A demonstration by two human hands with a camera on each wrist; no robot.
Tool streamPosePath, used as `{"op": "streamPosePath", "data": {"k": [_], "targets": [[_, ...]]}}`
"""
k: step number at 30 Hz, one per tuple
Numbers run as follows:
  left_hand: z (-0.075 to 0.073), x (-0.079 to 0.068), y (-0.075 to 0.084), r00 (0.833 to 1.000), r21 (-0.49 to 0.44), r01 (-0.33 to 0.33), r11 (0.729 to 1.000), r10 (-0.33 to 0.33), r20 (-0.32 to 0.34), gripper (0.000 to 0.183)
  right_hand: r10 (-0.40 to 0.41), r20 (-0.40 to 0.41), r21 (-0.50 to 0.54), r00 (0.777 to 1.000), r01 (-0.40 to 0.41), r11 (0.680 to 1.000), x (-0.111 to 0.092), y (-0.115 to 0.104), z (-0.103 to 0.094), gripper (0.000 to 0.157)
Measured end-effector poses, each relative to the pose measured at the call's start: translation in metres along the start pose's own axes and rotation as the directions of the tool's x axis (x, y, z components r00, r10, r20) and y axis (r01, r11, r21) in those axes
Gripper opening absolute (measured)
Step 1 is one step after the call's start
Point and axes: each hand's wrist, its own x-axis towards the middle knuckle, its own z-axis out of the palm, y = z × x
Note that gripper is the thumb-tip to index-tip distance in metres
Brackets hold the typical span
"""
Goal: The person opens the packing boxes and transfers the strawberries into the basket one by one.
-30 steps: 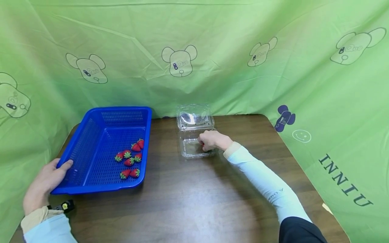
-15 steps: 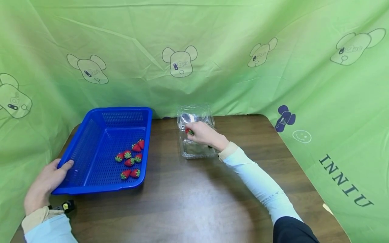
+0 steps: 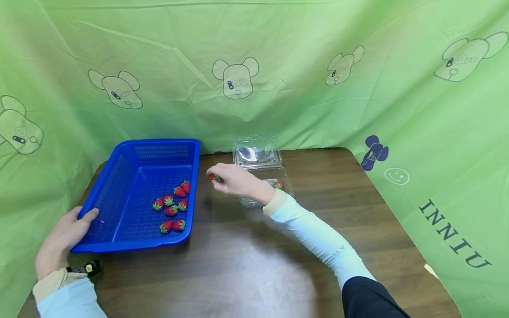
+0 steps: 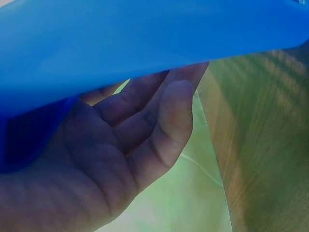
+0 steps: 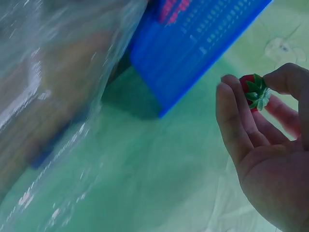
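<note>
My left hand (image 3: 65, 236) grips the left rim of a blue perforated basket (image 3: 129, 207), thumb over the rim; in the left wrist view the fingers of this hand (image 4: 120, 140) curl under the basket wall. Several red strawberries (image 3: 171, 210) with green leaves lie at the basket's right side. My right hand (image 3: 236, 180) pinches a strawberry (image 5: 256, 92) between thumb and fingertips, in the air between basket and a clear plastic clamshell box (image 3: 256, 155). That box stands open, lid tipped back. One strawberry (image 3: 278, 185) shows in its base; my right hand and wrist partly hide it.
Beneath everything is a brown wooden table (image 3: 246, 274). A green cloth (image 3: 179, 110) with printed bear heads hangs behind and at both sides. The clamshell box stands near the table's back edge, right of the basket.
My right hand has risen out of the clamshell box with a strawberry and moved left towards the basket. A strawberry in the box has come into view. My left hand keeps its grip.
</note>
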Motion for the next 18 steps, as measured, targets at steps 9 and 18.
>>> {"op": "streamPosePath", "data": {"k": [9,18], "targets": [[-0.003,0.001,-0.003,1.0,-0.002,-0.003,1.0,0.003,0.001,0.07,-0.11,-0.034,0.035,0.993,0.111,0.993,0.031,-0.033,0.027,0.021],[-0.001,-0.001,0.001,1.0,-0.005,0.0,1.0,0.0,-0.004,0.07,-0.078,0.086,-0.01,0.993,0.079,0.997,0.055,-0.065,0.049,0.025]]}}
